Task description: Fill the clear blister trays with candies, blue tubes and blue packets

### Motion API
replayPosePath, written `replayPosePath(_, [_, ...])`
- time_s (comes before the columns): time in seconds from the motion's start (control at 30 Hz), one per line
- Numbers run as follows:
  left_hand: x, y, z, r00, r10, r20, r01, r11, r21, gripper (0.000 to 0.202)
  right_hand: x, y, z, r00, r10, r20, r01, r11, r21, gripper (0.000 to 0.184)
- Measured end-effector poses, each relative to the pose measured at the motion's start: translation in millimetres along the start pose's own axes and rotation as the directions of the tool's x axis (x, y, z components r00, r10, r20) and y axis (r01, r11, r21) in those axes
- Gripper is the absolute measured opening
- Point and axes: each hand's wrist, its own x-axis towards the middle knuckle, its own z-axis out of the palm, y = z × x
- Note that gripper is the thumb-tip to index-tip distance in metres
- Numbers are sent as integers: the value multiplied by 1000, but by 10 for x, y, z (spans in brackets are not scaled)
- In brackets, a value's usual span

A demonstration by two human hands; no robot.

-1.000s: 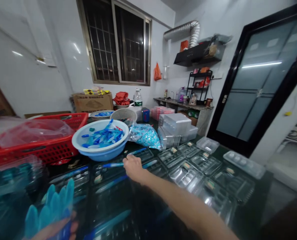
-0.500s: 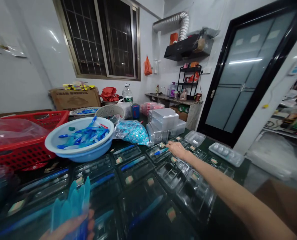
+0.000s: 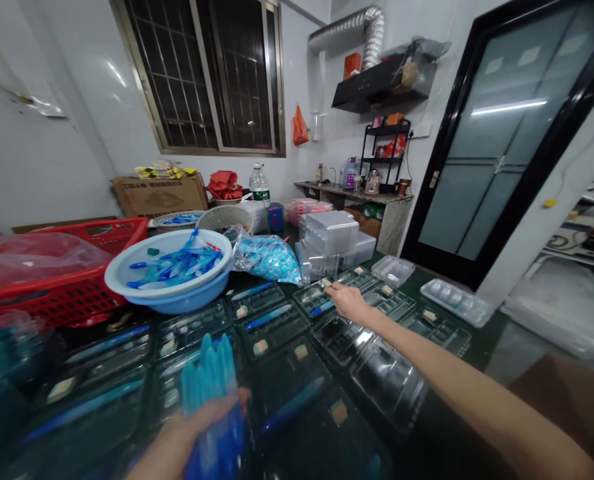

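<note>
My left hand (image 3: 197, 421), at the bottom and smeared by motion, is wrapped round a bundle of blue pens (image 3: 209, 377) with lighter, pointed upper ends. My right hand (image 3: 349, 303) reaches far across the table over a clear plastic tray (image 3: 301, 299). Its fingers look curled together; whatever they pinch, if anything, is hidden. A blue pen (image 3: 321, 309) lies in that tray just below the fingertips, and a small pale block (image 3: 326, 283) sits beside them. Nearer trays hold pens too, such as a blue pen (image 3: 269, 317) with a small block (image 3: 260, 347).
Two stacked basins (image 3: 119, 283) hold many blue pens, beside a red basket (image 3: 41, 300). Behind the trays lie a bag of blue pieces (image 3: 271, 257) and stacked clear boxes (image 3: 329, 233). More clear trays (image 3: 457, 302) stand at the right.
My left hand has moved right and a little upward in the view with its pens. My right hand stays over the same tray, its fingertips now nearer the small block. The view has shifted slightly.
</note>
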Motion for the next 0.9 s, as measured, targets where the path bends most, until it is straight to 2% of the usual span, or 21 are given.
replayPosePath(0.1, [-47,-68,158,999,-14,32,13,1000,18,30,-372,-522,115,995,-59,77,40,974,224,24])
replayPosePath(0.17, [-31,-118,250,991,8,131,-7,1000,-9,28,-685,-844,183,971,-146,188,57,910,411,33])
replayPosePath(0.2, [-21,-146,292,982,18,187,-15,1000,-14,27,-834,-970,209,946,-185,268,-20,789,614,33])
replayPosePath(0.23, [-15,-175,333,971,28,239,-24,1000,-17,25,-966,-1068,232,937,-182,299,-99,682,725,32])
replayPosePath(0.3, [-26,-238,416,954,39,296,-39,999,-8,22,-1162,-1180,275,947,-106,302,-217,481,849,27])
replayPosePath(0.37, [-66,-302,497,956,46,289,-53,999,14,22,-1275,-1198,315,967,28,255,-244,402,882,22])
replayPosePath(0.43, [-118,-361,569,960,32,278,-52,996,67,25,-1350,-1148,339,976,104,193,-218,381,899,20])
replayPosePath(0.5, [-169,-413,623,954,-3,301,-36,992,124,29,-1426,-1052,323,986,98,133,-162,425,890,20])
replayPosePath(0.6, [-217,-467,654,947,-40,317,-11,987,160,33,-1553,-793,205,996,72,58,-88,579,811,18])
replayPosePath(0.67, [-217,-479,635,963,-45,266,1,986,166,37,-1608,-508,79,995,97,-12,-59,700,712,15])
replayPosePath(0.7, [-208,-477,615,972,-41,231,1,985,170,39,-1616,-334,10,993,101,-56,-44,780,624,14])
replayPosePath(0.73, [-196,-471,588,979,-30,200,-5,985,172,40,-1609,-147,-58,991,73,-111,-16,897,441,13])
replayPosePath(0.77, [-181,-462,556,984,-17,176,-13,985,171,41,-1587,45,-121,990,19,-143,9,982,190,14])
replayPosePath(0.8, [-166,-452,521,987,-4,159,-23,985,169,41,-1550,230,-176,991,-45,-127,39,998,-50,17])
replayPosePath(0.83, [-152,-442,483,990,4,140,-27,986,167,41,-1502,401,-221,993,-66,-102,49,986,-158,18])
replayPosePath(0.9, [-134,-424,408,994,-9,107,-9,987,164,42,-1378,668,-277,996,-87,-35,75,961,-266,17])
